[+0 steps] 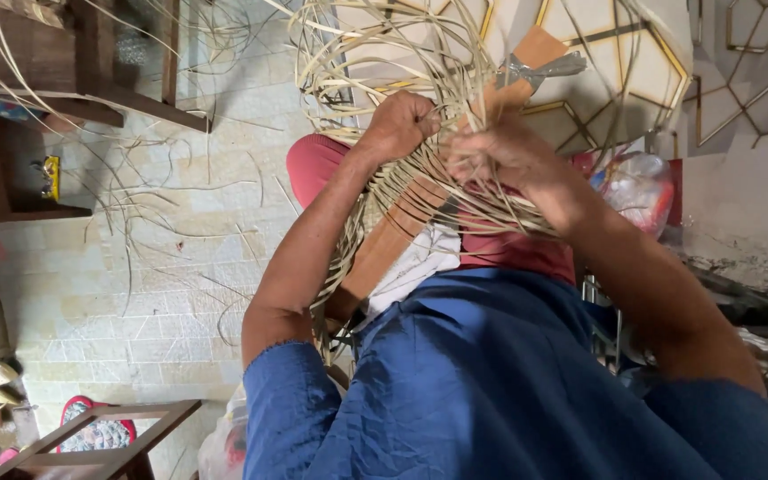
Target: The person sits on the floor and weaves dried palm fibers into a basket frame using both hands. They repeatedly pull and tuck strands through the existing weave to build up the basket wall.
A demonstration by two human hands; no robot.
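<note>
A bundle of pale cane strips fans out above a long brown wooden board that lies across my lap. The strips are woven around the board. My left hand is closed on several strips at the left side of the weave. My right hand pinches strips just to the right, against the board. The two hands almost touch. A white cloth lies under the board on my red trousers. The blue sleeves of my shirt fill the lower part of the view.
Loose cane strips lie scattered on the pale tiled floor. Dark wooden furniture stands at upper left, a wooden stool frame at lower left. A plastic bag and a white panel with gold lines are at the right.
</note>
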